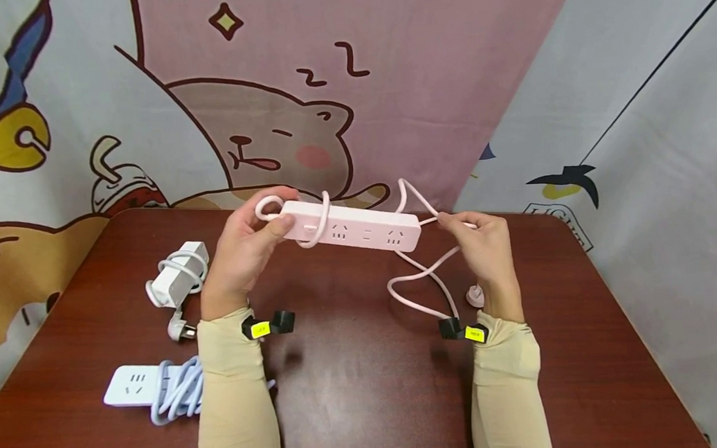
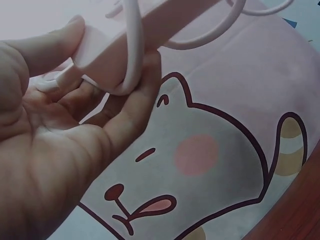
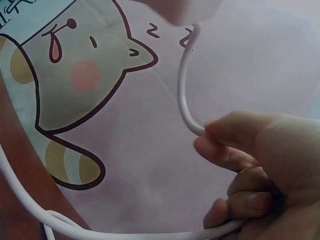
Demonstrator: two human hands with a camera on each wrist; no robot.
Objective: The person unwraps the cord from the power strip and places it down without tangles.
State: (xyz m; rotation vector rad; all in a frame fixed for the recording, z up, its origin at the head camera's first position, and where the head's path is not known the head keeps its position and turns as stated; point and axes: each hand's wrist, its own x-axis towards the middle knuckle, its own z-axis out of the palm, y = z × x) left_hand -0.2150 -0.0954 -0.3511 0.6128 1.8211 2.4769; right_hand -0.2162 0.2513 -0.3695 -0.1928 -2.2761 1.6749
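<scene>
Above the table, my left hand grips one end of a pink power strip, thumb on the socket face and fingers behind, as the left wrist view shows. One turn of the strip's pink cord wraps round its body near that hand. To the right of the strip, my right hand pinches the cord between thumb and forefinger, while its other fingers curl over a lower stretch. From there the cord hangs in loops, and its round pink plug is beside the right wrist.
At left on the brown table lie a white adapter wrapped in its cord, its plug, and a white power strip wound with a bluish cord. The left forearm partly hides that strip. A cartoon-printed curtain hangs behind the table.
</scene>
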